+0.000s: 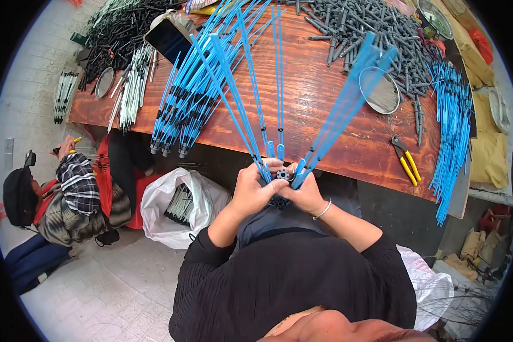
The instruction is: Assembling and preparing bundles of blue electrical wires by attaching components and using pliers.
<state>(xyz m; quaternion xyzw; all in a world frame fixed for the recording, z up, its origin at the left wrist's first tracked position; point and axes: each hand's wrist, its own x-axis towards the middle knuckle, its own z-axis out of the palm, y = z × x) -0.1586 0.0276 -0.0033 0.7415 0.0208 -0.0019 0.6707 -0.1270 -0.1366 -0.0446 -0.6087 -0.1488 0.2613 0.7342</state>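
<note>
In front of my body, just off the table's near edge, both hands close round a dark round hub (283,175) with holes around its top. My left hand (255,187) wraps it from the left, thumb across the near side. From the right, my right hand (306,192), with a bracelet at the wrist, grips it too. Long thin blue ribs (251,97) rise from the hub and fan out over the table; those on the right are smeared by motion. Short blue looped ends show by my fingers. The hub's lower part is partly hidden by my fingers.
On the wooden table (302,74) lie a blue rib bundle (188,114), grey plastic parts (376,34), a round dish (379,90), yellow-handled pliers (406,162), another blue bundle (451,131) and a phone (168,41). A white sack (159,211) and a person (74,188) are at left.
</note>
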